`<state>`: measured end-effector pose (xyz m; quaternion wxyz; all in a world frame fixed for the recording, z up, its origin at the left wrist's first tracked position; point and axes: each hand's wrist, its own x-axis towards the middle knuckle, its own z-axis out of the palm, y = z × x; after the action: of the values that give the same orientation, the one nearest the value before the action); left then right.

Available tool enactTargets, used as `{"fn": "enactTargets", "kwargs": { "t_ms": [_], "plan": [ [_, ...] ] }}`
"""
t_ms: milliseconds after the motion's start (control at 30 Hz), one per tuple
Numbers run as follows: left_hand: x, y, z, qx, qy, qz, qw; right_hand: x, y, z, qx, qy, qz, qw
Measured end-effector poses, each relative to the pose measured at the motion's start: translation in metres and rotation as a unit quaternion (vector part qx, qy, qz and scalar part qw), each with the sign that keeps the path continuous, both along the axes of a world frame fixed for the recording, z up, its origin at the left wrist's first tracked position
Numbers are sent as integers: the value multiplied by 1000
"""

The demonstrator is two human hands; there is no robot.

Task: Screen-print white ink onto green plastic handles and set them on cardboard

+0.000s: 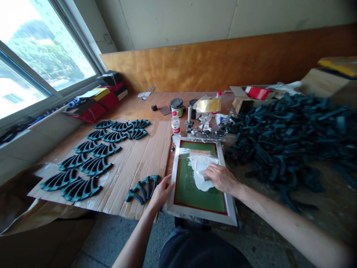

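A screen-printing frame (232,219) with pale metal bars and a green mesh lies in front of me. My left hand (162,191) is at its left bar, fingers closed against the edge. On the mesh, my right hand (221,178) presses a crumpled white cloth (202,182), its fingers bunched over the cloth's right side. Small wet-looking specks show on the mesh left of the cloth. A tan strip (199,152) lies just beyond it. The frame's far end meets a metal clamp (205,137). Beside my left hand sits a small group of dark green curved pieces (143,189).
Rows of dark curved pieces (96,166) lie on cardboard (122,178) at left. A large heap of similar pieces (290,137) fills the right. A red-capped bottle (175,124), an ink tub (176,106) and a yellowish plastic bag (208,105) stand behind the frame.
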<state>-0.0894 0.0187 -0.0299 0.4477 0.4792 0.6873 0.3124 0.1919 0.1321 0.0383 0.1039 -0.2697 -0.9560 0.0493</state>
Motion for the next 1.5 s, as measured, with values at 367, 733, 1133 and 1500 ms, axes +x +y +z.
{"fn": "enactTargets", "kwargs": {
  "t_ms": [367,733,1133,1500],
  "plan": [
    [2,-2,-2,3,-30,22,999,15,-23,-12,26,93,38,995],
    [2,-1,71,-25,-147,44,988,-8,59,44,-16,89,-159,983],
    [24,103,198,278,-242,100,924,60,23,-49,-77,49,-256,962],
    [123,-18,50,-139,-404,106,898,-22,-71,-38,-69,177,-169,967]
  ]
}}
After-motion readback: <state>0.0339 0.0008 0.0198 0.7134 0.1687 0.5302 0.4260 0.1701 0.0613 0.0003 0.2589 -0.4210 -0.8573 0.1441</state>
